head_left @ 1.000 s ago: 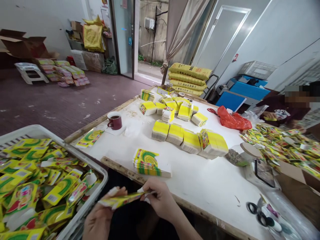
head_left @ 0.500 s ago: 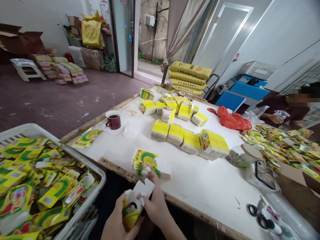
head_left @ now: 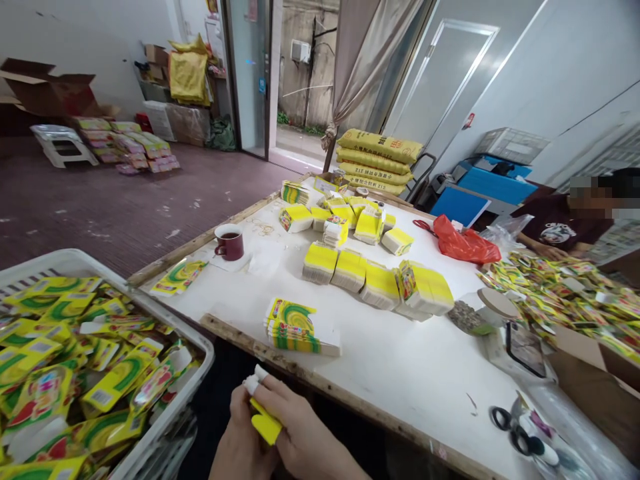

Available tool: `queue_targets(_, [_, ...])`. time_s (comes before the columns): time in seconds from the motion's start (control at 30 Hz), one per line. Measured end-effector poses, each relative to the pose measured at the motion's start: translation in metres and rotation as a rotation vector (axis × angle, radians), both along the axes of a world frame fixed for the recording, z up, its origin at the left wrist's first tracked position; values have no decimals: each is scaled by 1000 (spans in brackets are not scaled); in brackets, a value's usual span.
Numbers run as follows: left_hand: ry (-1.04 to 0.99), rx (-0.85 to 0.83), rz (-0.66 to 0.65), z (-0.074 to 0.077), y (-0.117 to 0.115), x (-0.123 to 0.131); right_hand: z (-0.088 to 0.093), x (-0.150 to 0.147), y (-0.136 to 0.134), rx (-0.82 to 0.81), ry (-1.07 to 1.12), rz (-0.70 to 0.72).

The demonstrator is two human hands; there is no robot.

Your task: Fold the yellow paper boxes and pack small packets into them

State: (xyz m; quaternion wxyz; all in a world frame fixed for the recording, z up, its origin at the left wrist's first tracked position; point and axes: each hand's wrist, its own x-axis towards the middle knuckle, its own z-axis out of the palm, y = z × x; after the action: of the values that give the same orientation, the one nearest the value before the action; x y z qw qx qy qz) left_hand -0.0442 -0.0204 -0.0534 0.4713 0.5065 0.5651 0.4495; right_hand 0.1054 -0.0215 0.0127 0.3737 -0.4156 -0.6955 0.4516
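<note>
A small yellow cardboard box (head_left: 267, 427) is held between both my hands, just off the table's near edge. My left hand (head_left: 237, 423) wraps its left side, fingers closed. My right hand (head_left: 305, 427) presses on it from the right, its fingers bent over the top and white coverings on some fingertips. Most of the box is hidden by my hands; a yellow flap shows at the front. Beyond them on the table lies a fanned stack of flat printed cartons (head_left: 295, 327). To my left stands a white plastic basket (head_left: 204, 347) heaped with yellow-green boxes (head_left: 107, 383).
Bundles of cartons (head_left: 345, 267) stand mid-table. A maroon mug (head_left: 230, 243) is at the left; scissors (head_left: 513, 427), a phone (head_left: 525, 348) and a red bag (head_left: 465, 240) are at the right. A co-worker (head_left: 565, 220) sits behind a pile of boxes (head_left: 555, 293).
My right hand has come down and closed over the box. The white flaps that stood up are now out of sight, and the box has turned in my hands.
</note>
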Motion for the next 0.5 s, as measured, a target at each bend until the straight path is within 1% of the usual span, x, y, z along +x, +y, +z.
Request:
queue_targets(0.07, [35, 87, 60, -3, 2, -1, -5, 5, 2, 82, -11, -103])
queue_targets(0.1, [55, 112, 57, -2, 3, -3, -8, 7, 4, 104, -18, -158])
queue_targets(0.13, [70, 116, 38, 1, 4, -5, -11, 10, 5, 118, -45, -180])
queue_targets(0.17, [78, 100, 17, 6, 4, -7, -12, 13, 6, 124, -90, -157])
queue_targets(0.27, [87, 39, -32, 25, 6, -16, -9, 19, 4, 99, -268, 68])
queue_targets(0.3, [101, 38, -45, 31, 6, -18, -7, 21, 4, 83, -312, 123])
queue_targets(0.4, [152, 38, -114, 45, 8, -23, 1, 29, 6, 35, -376, 168])
queue_targets(0.5, [98, -27, -186, 50, 9, -22, 11, 43, 13, 15, -343, 233])
